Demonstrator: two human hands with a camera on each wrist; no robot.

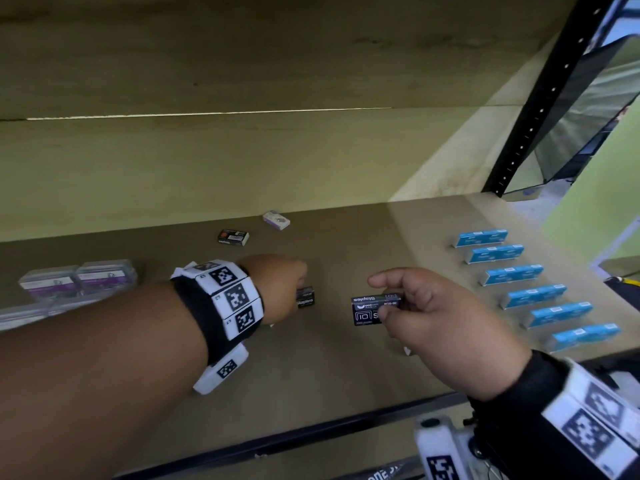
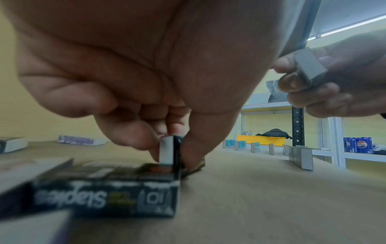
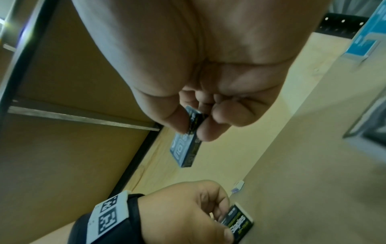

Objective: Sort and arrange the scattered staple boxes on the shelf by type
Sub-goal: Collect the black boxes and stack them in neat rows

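My left hand [image 1: 294,289] reaches over the brown shelf board [image 1: 346,368] and pinches a small black staple box [image 1: 305,297] between thumb and fingers. In the left wrist view that box [image 2: 169,151] stands on end on the board. Another black box marked Staples [image 2: 104,196] lies just in front of it. My right hand [image 1: 384,310] holds a dark navy staple box [image 1: 372,309] slightly above the board, thumb on one face [image 3: 184,148], fingers on the other. A black box [image 1: 233,237] and a white-and-purple box [image 1: 276,220] lie further back.
Several blue boxes [image 1: 510,274] stand in a diagonal row on the right of the shelf. Clear-lidded purple boxes [image 1: 78,279] sit at the left. A black perforated upright [image 1: 533,123] stands at the right rear corner, and the shelf's dark front edge [image 1: 311,434] runs below my hands.
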